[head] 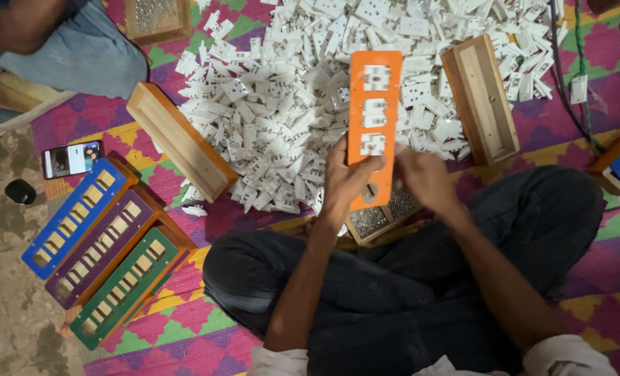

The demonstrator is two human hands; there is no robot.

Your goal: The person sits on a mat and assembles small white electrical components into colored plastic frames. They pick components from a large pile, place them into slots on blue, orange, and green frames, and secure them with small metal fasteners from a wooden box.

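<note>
Orange switch-board panel [374, 125], three white sockets fitted, held upright above a heap of white socket parts [289, 118]; left hand [348, 177] fingers clasped round its lower edge, right hand [425, 177] alongside, grip unclear.

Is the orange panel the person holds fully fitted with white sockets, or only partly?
Partly. The orange panel carries three white sockets in its upper part; a lower opening by the left hand looks unfilled.
</note>
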